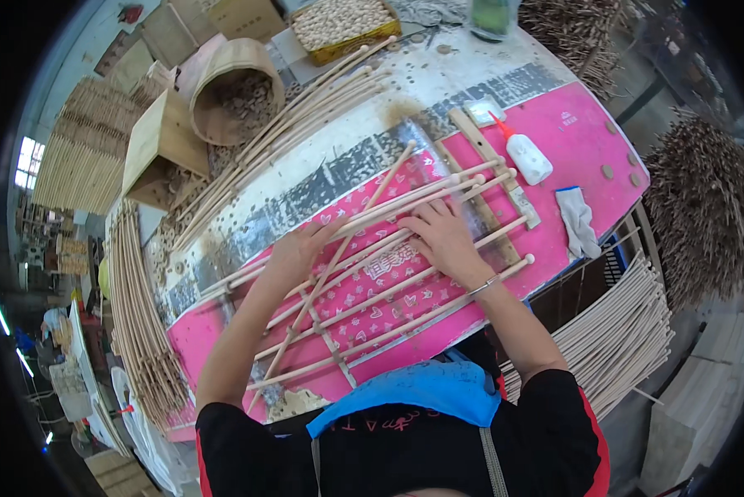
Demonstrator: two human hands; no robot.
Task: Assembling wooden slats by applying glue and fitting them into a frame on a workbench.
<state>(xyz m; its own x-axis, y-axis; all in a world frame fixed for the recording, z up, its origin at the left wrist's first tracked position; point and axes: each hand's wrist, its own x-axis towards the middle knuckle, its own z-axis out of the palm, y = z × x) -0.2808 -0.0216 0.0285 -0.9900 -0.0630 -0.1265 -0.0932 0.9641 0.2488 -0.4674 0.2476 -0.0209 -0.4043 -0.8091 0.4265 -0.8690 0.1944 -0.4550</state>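
Several pale wooden rods with round knobs at their right ends lie across a pink-covered table (554,132). My left hand (300,251) has its fingers closed around the far pair of rods (388,205), near their middle. Farther right along that pair, my right hand (440,234) curls its fingers over the same rods. A slanting rod (330,269) crosses the others between my arms. Nearer my body lies another knobbed rod (528,260), with no hand on it. A notched wooden strip (517,199) lies under the knobbed ends.
A white glue bottle (529,159) with a red tip lies at the right, near a white glove (579,222). Farther back stand a yellow crate (357,47) of small wooden pieces, a round wooden tub (204,116) and a wooden box (165,137). Rod bundles (612,331) flank the table.
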